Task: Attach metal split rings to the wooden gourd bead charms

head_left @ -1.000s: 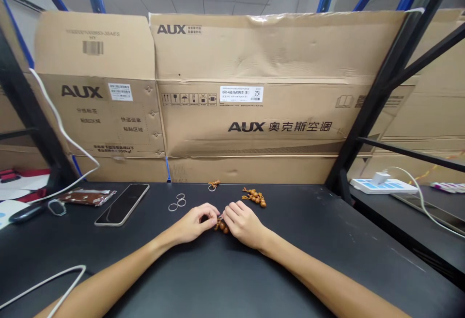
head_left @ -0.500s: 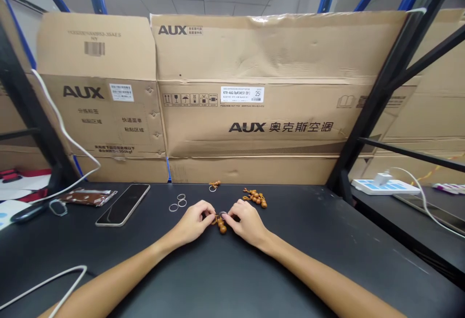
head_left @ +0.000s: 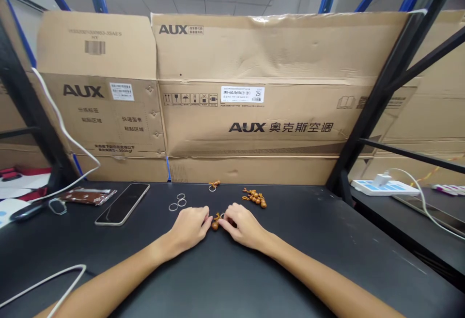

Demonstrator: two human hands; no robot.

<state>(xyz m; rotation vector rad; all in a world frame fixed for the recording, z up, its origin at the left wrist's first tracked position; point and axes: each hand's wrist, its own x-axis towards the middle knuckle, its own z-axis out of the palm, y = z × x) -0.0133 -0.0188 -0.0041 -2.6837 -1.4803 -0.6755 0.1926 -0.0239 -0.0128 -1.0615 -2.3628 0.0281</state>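
My left hand and my right hand rest close together on the black table. Between their pinched fingertips sits a small brown wooden gourd charm with a metal ring. Both hands have curled fingers touching it. A pile of several more gourd charms lies just beyond my right hand. Loose metal key rings lie beyond my left hand. One finished charm on a ring lies near the cardboard wall.
A phone lies face up to the left, next to a brown foil packet. White cables run along the left. Tall cardboard boxes close off the back. A black rack post stands at right, with a power strip behind it.
Both hands lowered onto the table and moved slightly away from me with the charm. The charm now lies lower between the fingertips.
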